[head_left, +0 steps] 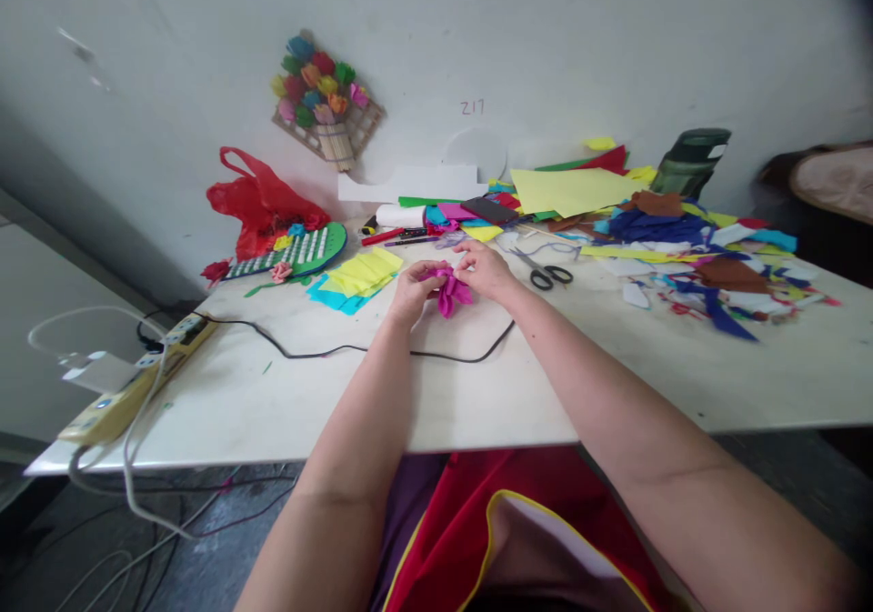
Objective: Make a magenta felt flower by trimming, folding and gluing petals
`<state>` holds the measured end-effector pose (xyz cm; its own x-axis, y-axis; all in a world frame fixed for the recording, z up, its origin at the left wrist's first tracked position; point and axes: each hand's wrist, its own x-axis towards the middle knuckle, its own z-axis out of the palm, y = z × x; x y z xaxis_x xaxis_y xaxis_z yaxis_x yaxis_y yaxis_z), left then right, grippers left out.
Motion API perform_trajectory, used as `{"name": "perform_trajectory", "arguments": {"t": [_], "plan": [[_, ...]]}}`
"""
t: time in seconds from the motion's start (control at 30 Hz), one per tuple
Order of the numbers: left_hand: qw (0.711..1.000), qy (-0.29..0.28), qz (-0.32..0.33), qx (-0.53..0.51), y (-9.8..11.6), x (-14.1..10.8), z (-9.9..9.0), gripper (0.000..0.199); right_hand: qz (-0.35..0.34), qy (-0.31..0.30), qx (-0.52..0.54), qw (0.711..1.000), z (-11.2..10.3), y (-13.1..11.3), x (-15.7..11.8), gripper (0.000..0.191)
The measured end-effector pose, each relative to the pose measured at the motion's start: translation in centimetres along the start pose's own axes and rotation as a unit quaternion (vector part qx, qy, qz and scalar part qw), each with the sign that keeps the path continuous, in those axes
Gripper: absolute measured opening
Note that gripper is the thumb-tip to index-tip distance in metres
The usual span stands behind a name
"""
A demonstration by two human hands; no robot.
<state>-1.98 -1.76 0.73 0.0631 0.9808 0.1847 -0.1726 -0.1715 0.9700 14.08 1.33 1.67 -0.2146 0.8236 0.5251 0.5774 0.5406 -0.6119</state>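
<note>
A magenta crepe-paper flower (451, 295) with loose petals is held above the white table (491, 403). My left hand (413, 292) is closed on its left side, thumb and fingers pinching the paper. On the other side my right hand (486, 271) pinches at the flower's upper right edge, fingertips touching it. What lies between the right fingertips is too small to make out. Black-handled scissors (549, 275) rest just right of my right hand. Yellow paper sheets (365, 272) lie on blue paper (334, 297) to the left of my left hand.
A black cable (327, 352) crosses the table before my hands. The power strip (129, 389) sits at the left edge. Paper scraps (723, 275) heap up at right, near a dark green bottle (692, 165). A red plastic bag (263, 198) stands back left.
</note>
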Motion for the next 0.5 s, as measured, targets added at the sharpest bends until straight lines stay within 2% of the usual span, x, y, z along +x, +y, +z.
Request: {"name": "perform_trajectory", "arguments": {"t": [0.5], "plan": [[0.997, 0.013, -0.033, -0.067, -0.08, 0.09, 0.36, 0.035, 0.011, 0.008, -0.015, 1.000, -0.39, -0.61, -0.09, 0.012]]}}
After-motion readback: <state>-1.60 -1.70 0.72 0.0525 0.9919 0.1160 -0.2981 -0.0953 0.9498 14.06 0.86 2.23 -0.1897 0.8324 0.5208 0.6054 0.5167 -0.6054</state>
